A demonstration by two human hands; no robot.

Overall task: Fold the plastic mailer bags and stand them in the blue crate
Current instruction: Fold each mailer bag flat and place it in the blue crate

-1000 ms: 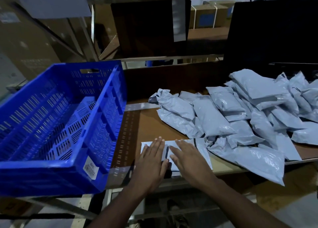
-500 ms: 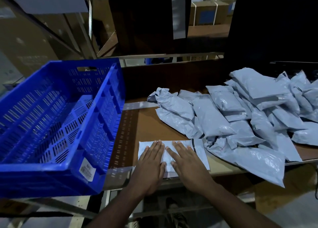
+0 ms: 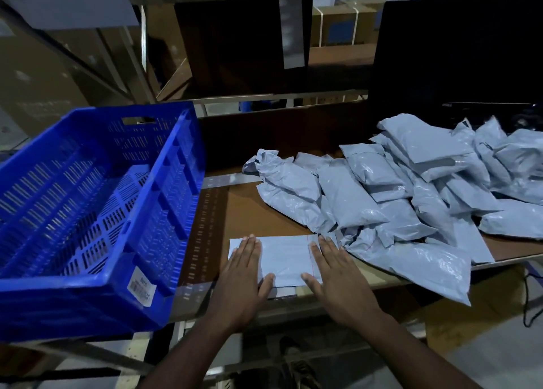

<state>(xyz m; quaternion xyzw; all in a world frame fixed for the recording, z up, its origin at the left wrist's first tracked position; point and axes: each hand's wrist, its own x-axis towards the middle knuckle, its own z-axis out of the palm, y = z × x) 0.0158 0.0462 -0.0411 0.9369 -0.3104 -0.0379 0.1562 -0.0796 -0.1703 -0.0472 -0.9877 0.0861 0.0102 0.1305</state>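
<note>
Pressing flat, open-fingered left hand (image 3: 239, 278) and right hand (image 3: 338, 277) cover opposite ends of the mailer bag (image 3: 283, 260).

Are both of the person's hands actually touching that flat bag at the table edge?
Touching. The head view shows the left hand and the right hand lying flat with straight fingers on the flat mailer bag, one at each end, pressing it onto the table.

Dim, bluish light throughout — the shelving (image 3: 264, 50) behind sinks into near black. Soft sheen glints on the heaped mailer bags (image 3: 396, 188). Wide-angle bending bows the blue crate (image 3: 97, 206) and frame edges — corners look soft, slightly smeared.
</note>
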